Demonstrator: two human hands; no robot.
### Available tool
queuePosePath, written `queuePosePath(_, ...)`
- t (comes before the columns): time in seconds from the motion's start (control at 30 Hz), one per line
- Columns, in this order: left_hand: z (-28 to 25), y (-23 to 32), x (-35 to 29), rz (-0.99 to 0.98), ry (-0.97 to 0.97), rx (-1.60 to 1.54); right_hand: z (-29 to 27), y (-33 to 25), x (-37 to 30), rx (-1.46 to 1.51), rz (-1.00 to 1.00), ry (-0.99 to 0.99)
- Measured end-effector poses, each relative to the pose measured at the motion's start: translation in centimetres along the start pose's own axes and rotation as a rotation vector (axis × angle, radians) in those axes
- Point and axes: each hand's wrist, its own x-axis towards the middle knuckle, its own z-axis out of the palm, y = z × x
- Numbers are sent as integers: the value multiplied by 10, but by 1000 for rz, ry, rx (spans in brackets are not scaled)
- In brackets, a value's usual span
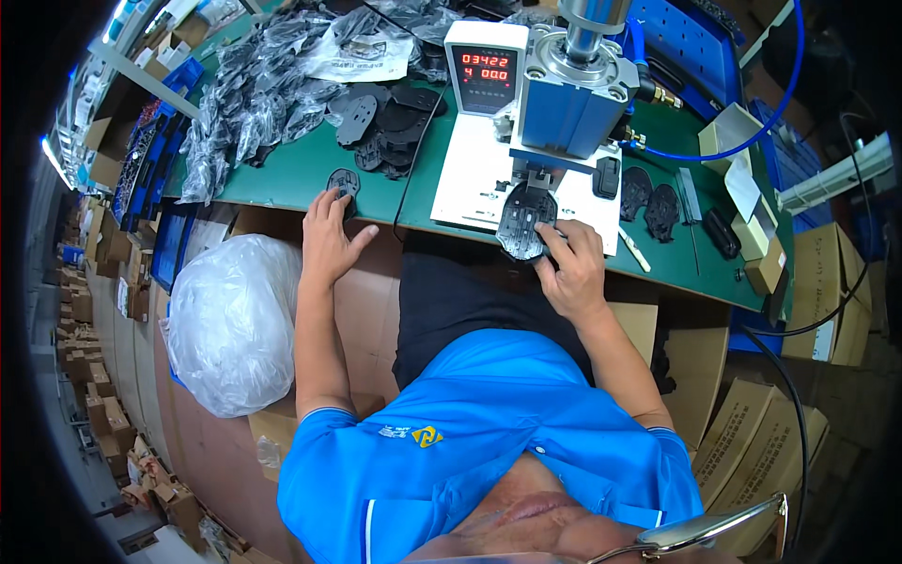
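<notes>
A flat black moulded plastic plate with a rounded outline [524,221] lies on the white press base under the blue head, pinched at its near edge, while a second, smaller black plastic piece [344,181] rests flat at the green table's front edge

Green bench top [291,174] has a big heap of black plastic pieces still in clear bags [254,103] at the back left, plus a loose pile of flat black parts [390,127] near the middle. Over on the right there's a small open cardboard box [738,136] and a blue hose [752,132] looping above it. Down by the floor on the left sits a fat clear plastic bag [233,320], with stacks of brown cartons [103,414] further off.
</notes>
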Motion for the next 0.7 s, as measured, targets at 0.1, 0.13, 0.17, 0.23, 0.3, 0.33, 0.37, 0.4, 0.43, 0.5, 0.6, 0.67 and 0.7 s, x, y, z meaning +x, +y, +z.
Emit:
queuePosePath(0.1,5,-3,-11,22,40,5,0,-2,0,4,0,-1)
queuePosePath(0.13,5,-9,-14,7,24,-22,1,-2,1,6,2,0)
queuePosePath(0.17,6,-14,-18,-8,8,-49,2,-3,1,13,-1,-2)
queuePosePath(0.23,1,-3,-15,-7,13,-83,2,0,0,9,8,1)
queuePosePath(0.3,-4,8,-16,-8,19,-114,2,1,-1,16,-5,5)
queuePosePath(0.33,-6,11,-19,-27,49,-172,2,1,0,16,-2,9)
queuePosePath(0.37,-7,16,-21,-45,78,-230,2,0,1,17,-8,12)
queuePosePath(0.4,-10,24,-22,-44,78,-230,2,-1,2,20,-17,11)
queuePosePath(0.43,-14,36,-20,-21,120,-286,2,0,2,16,-14,14)
queuePosePath(0.5,-23,59,-13,1,164,-340,2,0,2,25,-12,10)
queuePosePath(0.6,-34,90,-2,115,202,-463,-3,0,2,7,-13,-5)
queuePosePath(0.67,-39,111,9,162,185,-507,-4,2,5,61,13,18)
queuePosePath(0.7,-39,121,12,203,168,-548,-4,2,7,120,37,35)
